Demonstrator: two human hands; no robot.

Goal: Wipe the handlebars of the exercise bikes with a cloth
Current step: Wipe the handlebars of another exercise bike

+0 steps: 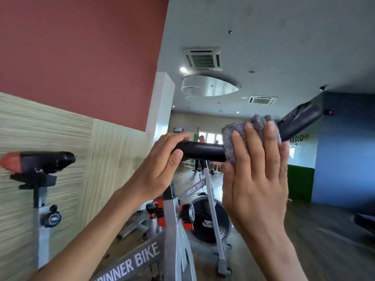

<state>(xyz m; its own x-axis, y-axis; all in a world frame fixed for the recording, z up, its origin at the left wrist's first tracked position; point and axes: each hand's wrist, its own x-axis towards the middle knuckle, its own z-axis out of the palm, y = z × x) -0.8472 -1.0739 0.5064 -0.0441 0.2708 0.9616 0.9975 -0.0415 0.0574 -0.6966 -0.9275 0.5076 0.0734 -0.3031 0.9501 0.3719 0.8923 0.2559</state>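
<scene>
A black padded handlebar [203,152] of a grey exercise bike [172,230] runs across the middle of the view and bends up to the right [298,122]. My left hand [160,169] grips the bar's left end, fingers curled over it. A grey cloth [235,136] is wrapped around the bar at the bend. My right hand [257,173] presses the cloth against the bar with straight fingers, thumb below.
The bike's black and red saddle [38,162] stands on a post at the left, near a striped wall [60,149]. A flywheel [211,220] is below the bar. People stand far back in the room [199,157]. Wooden floor [314,240] spreads to the right.
</scene>
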